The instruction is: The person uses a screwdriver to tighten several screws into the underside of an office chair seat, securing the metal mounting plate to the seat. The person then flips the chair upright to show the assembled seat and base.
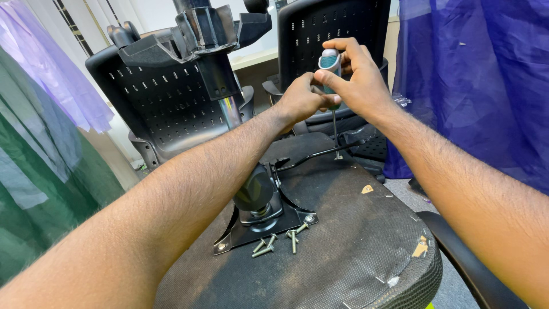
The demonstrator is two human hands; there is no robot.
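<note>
Two forearms reach over an upturned chair seat point(343, 240); a screwdriver point(331, 74) is gripped upright by both the left hand point(300, 100) and right hand point(357, 80), fingers clenched. Its tip should be kept square; loose screws point(277, 241) lie near the mounting plate point(269, 220)

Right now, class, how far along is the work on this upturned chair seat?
Done: the mechanism plate sits on the seat underside with a corner screw showing. In hand: both hands, left hand and right hand, hold a screwdriver upright. Left: loose screws lie beside the plate.
</note>
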